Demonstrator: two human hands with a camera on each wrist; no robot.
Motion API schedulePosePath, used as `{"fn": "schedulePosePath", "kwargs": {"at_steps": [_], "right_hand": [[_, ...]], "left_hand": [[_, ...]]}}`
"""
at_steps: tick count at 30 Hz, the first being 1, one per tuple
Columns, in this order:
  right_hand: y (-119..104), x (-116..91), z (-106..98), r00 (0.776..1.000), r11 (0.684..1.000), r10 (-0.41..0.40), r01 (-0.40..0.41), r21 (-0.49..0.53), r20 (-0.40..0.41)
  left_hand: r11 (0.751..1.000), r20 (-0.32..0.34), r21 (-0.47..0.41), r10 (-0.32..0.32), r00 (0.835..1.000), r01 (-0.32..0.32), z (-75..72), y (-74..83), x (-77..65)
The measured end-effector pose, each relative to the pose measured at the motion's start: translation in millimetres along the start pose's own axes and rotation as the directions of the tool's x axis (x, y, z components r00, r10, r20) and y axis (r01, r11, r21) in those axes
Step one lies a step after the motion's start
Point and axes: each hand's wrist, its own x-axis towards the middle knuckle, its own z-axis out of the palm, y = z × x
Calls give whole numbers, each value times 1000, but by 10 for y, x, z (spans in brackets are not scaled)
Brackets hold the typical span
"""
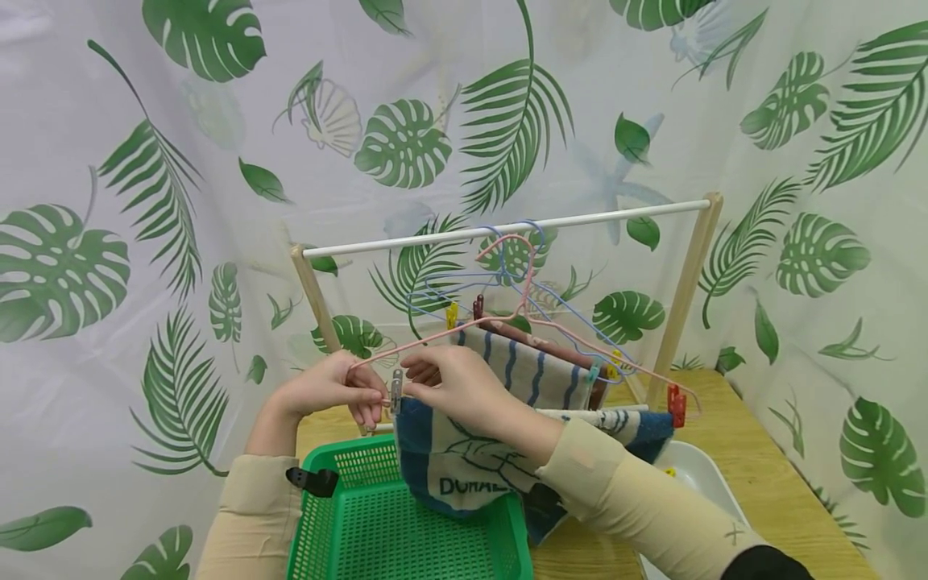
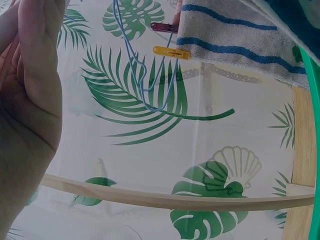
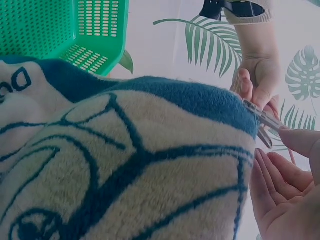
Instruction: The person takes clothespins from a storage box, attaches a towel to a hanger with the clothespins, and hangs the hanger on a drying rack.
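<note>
A pink clothes hanger [image 1: 428,341] is gripped near its left end by my left hand [image 1: 337,387]. Below it hangs a cream-and-blue towel [image 1: 471,451] with a line drawing and lettering. A grey clothespin [image 1: 396,392] sits at the towel's upper left corner, beside my left fingertips. My right hand [image 1: 460,387] is at this clothespin. In the right wrist view, the right thumb touches one end of the clothespin [image 3: 265,118], and the other fingers stand apart from it. A red clothespin [image 1: 677,405] is at the hanger's right end, by the towel's other corner.
Blue hangers [image 1: 500,274] hang from a white rod [image 1: 406,242] on a wooden frame, with a striped towel [image 1: 532,370] clipped by several clothespins. A green basket [image 1: 406,532] stands below the hands. A white tray [image 1: 706,475] lies to the right on the wooden table [image 1: 783,467].
</note>
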Motion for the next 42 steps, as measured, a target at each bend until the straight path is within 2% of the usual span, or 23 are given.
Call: {"fn": "schedulePosePath", "kwargs": {"at_steps": [7,14,25,34,42], "right_hand": [[62,-99,-122,998,998,-31,29,-50,-48],[63,-194,-351,992,997,-64,58,-60,-110],[61,-408,-865,952,990,-137,124,-62,-273],[269,-571,-1309,908,988,-96,38,-148,-409],[559,-737,-1540,916,977,25,-106,-183,-400]], "left_hand": [[999,-15,6,-31,999,31,20,-2,-4],[1000,-8,-17,-8,1000,8,10,-31,-6],[1000,-1,-2,14,1000,-14,-3,-69,1],[1000,-20,5,-3,1000,3,-22,-64,-9],[1000,-21,2,1,1000,-1,-54,-54,-8]]}}
